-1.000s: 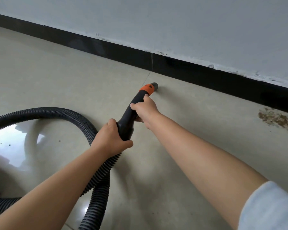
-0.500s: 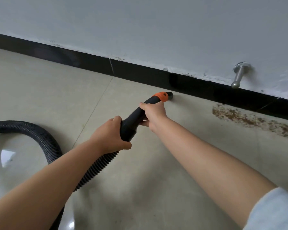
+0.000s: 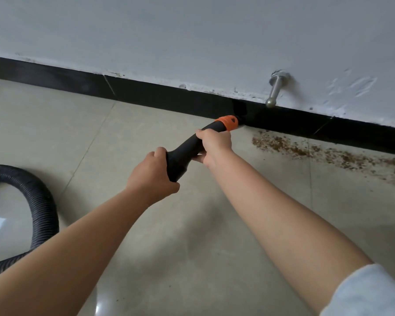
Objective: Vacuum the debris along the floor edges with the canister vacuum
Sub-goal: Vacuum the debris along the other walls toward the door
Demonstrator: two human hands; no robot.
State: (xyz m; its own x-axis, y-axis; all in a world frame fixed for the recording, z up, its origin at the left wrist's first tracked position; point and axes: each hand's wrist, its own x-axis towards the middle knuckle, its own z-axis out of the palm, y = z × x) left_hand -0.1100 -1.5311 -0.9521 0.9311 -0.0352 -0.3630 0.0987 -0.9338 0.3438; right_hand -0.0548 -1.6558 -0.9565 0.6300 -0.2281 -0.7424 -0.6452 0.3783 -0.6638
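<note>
Beige tile floor (image 3: 146, 137), glossy, meets a white wall (image 3: 192, 30) with a black baseboard (image 3: 55, 75); paint is chipped along the top edge. A metal doorstop (image 3: 276, 88) sticks out of the wall. Left hand (image 3: 151, 176) grips the rear of the black nozzle (image 3: 187, 151), right hand (image 3: 214, 143) grips nearer the orange collar (image 3: 228, 123). The tip is at the baseboard. Brown debris (image 3: 317, 152) lies along the edge just right of it. Hose (image 3: 41, 201) loops at left.

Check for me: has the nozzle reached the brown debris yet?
No, the nozzle sits at the baseboard, left of the debris, with bare floor between them.
</note>
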